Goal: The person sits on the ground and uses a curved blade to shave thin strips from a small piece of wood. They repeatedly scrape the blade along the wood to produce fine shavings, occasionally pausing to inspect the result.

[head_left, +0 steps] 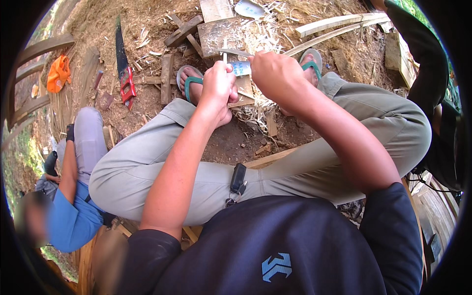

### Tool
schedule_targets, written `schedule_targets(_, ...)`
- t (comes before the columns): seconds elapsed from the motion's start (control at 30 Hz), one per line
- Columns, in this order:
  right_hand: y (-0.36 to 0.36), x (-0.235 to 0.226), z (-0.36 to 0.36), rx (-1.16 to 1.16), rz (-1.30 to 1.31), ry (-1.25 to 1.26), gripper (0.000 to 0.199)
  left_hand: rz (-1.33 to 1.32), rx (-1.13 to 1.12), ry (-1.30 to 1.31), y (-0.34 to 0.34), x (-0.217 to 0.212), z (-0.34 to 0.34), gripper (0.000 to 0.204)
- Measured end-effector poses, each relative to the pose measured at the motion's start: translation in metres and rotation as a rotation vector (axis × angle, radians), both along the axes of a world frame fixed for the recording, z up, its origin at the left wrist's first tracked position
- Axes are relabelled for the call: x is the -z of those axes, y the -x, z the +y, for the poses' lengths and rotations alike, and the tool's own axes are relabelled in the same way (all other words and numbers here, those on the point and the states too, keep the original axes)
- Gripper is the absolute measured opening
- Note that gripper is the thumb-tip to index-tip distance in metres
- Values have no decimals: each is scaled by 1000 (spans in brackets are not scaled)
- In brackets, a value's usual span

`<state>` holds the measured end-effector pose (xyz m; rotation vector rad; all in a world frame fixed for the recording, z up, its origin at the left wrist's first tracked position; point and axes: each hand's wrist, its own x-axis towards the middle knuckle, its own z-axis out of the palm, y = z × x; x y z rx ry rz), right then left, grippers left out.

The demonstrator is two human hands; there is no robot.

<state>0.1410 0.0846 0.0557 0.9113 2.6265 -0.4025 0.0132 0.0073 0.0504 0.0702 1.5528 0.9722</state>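
Observation:
My left hand (pixel 219 86) is closed around a thin pale wooden stick (pixel 225 57), whose upper end sticks out above the fist. Just to its right, my right hand (pixel 276 73) grips a knife; the handle is hidden in the fist. The knife's narrow blade (pixel 235 51) points left and crosses the stick close to its tip. Both hands are held between my knees, above a wooden board (pixel 211 37) strewn with shavings. A blue and white patterned piece (pixel 241 68) shows between the hands.
A red-handled saw (pixel 125 73) lies on the dirt at left, near an orange cloth-like item (pixel 59 73). Wood shavings (pixel 260 42) and offcuts cover the ground. Long strips (pixel 339 24) lie at upper right. People sit close by on both sides.

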Motion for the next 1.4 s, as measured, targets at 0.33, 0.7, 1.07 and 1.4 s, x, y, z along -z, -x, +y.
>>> schedule_targets(0.33, -5, -54, -7, 103, -87, 229, 15, 40, 46, -89, 6, 13, -5, 17)
schedule_targets(0.7, -11, -43, -13, 92, -56, 115, 16, 19, 30, -57, 0, 10, -3, 13)
schedule_targets(1.07, 3, 13, -17, 253, 37, -51, 35, -23, 6, -26, -2, 14, -3, 13)
schedule_targets(1.4, -4, -16, -11, 16, -11, 126, 25, 4, 25, -84, 2, 15, -6, 16)
